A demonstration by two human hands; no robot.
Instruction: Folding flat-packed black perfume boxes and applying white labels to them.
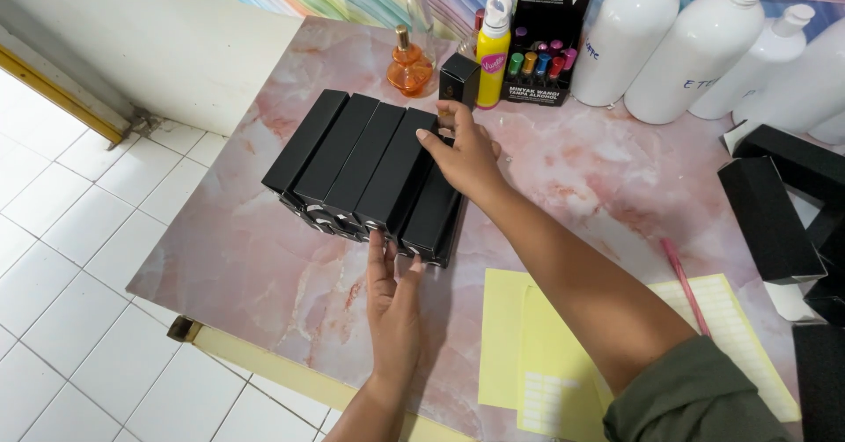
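In the head view, we press our left hand (393, 305), fingers straight and together, against the near ends of the row of slim black boxes (365, 165) on the pink marble table (264, 266). Our right hand (466, 153) lies flat and spread on the row's far right boxes, just near the yellow bottle (493, 59). Squaring them well likely needs even pressure from both palms.

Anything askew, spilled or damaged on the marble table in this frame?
Nothing spilled or damaged. The row of black boxes lies slightly fanned, its near ends uneven; the left hand presses those ends, the right hand rests on top. One small black box stands apart.
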